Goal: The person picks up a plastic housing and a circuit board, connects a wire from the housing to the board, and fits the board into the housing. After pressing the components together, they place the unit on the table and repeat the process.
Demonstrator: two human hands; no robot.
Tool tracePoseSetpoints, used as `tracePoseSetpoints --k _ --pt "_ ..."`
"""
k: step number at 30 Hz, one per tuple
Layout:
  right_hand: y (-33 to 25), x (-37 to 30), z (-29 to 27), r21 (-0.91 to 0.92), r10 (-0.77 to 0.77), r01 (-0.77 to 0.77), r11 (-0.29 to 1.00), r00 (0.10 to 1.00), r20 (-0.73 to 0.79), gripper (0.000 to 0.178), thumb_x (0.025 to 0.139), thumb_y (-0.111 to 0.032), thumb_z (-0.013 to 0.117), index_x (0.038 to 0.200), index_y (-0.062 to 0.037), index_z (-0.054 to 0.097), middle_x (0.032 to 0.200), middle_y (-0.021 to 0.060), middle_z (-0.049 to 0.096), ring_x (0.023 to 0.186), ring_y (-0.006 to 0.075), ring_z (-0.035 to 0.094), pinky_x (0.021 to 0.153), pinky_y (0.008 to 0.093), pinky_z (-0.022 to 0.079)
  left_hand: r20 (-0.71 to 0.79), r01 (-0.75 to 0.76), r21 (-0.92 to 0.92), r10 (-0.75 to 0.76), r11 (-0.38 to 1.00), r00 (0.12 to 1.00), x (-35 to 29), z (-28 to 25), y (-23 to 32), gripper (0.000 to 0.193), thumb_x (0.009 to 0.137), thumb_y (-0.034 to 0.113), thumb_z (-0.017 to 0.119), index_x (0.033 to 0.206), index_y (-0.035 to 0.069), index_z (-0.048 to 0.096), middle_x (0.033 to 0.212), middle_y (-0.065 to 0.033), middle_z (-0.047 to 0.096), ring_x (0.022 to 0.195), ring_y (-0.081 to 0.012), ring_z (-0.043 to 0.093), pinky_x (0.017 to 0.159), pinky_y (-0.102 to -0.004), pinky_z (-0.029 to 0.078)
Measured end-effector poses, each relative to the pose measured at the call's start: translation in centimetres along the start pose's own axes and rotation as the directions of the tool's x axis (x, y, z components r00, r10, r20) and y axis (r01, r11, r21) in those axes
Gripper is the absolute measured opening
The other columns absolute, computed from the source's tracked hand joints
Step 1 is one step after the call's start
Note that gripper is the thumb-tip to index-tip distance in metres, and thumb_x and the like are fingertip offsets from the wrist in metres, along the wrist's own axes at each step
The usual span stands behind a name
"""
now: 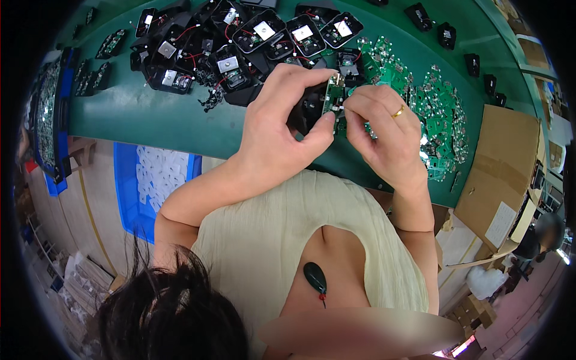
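Note:
My left hand [279, 117] grips a small green circuit board [333, 99] by its ends, fingers at the top and thumb at the bottom. The board stands on edge just above the bench, in front of a black plastic housing [311, 107] partly hidden by that hand. From the other side, my right hand [384, 117], with a ring on one finger, has its thumb and fingers pinched together at the board's right face. A tiny whitish part shows by those fingertips; what they hold is too small to make out.
Black housings [259, 33] with red wires and metal plates crowd the far side of the green bench [126, 126]. Loose circuit boards [441, 120] lie heaped at the right, by a cardboard box [498, 162]. A blue bin [125, 198] of white pieces stands below the bench's left front.

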State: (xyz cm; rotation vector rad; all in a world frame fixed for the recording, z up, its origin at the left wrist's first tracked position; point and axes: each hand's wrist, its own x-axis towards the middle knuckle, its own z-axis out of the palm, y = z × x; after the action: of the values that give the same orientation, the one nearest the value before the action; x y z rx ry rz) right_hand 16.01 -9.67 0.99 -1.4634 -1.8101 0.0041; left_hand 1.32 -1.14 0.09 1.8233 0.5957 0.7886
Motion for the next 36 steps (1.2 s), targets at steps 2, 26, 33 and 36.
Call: tracePoseSetpoints --k 2,26,33,36 --pt "-0.1 0.1 -0.1 -0.003 0.003 -0.003 1.000 1.000 0.004 0.026 0.060 0.004 0.064 0.083 -0.0003 0.055 0.082 0.0098 0.054 0.069 0.0254 0.054 0.058 0.0321 0.046 0.003 0.008 -0.008 -0.008 1.000 1.000 0.0 0.0 0.1 0.039 0.064 0.002 0.062 0.103 0.005 0.055 0.092 -0.0082 0.050 0.075 -0.0201 0.054 0.063 -0.0272 0.045" --pt "-0.3 0.3 0.5 0.015 -0.050 0.049 0.999 0.998 0.032 0.028 0.057 0.005 0.062 0.083 0.0010 0.052 0.079 0.0105 0.051 0.066 0.0257 0.050 0.052 0.0316 0.043 0.115 -0.002 0.051 -0.004 0.999 0.993 -0.9 0.0 0.3 0.043 0.077 -0.008 0.050 0.119 -0.001 0.043 0.104 -0.0088 0.036 0.079 -0.0127 0.053 0.051 -0.0199 0.052" --pt "-0.1 -0.8 1.4 0.420 0.309 -0.251 0.872 0.948 -0.076 0.018 0.073 0.003 0.063 0.089 0.0010 0.055 0.081 0.0094 0.053 0.064 0.0170 0.052 0.058 0.0252 0.044 0.007 0.058 -0.101 -0.058 0.993 0.998 -0.4 0.3 -0.3 0.040 0.073 0.002 0.057 0.112 0.003 0.049 0.094 -0.0098 0.044 0.077 -0.0180 0.051 0.058 -0.0253 0.046" --pt "0.3 -1.7 2.2 0.494 0.359 -0.244 0.834 0.921 -0.152 0.021 0.074 0.001 0.064 0.094 0.0007 0.056 0.081 0.0076 0.053 0.065 0.0121 0.051 0.055 0.0222 0.043 0.047 0.161 -0.320 -0.154 0.934 0.987 -0.5 0.4 0.1 0.039 0.080 0.004 0.056 0.117 0.004 0.045 0.101 -0.0073 0.045 0.083 -0.0145 0.051 0.059 -0.0234 0.047"
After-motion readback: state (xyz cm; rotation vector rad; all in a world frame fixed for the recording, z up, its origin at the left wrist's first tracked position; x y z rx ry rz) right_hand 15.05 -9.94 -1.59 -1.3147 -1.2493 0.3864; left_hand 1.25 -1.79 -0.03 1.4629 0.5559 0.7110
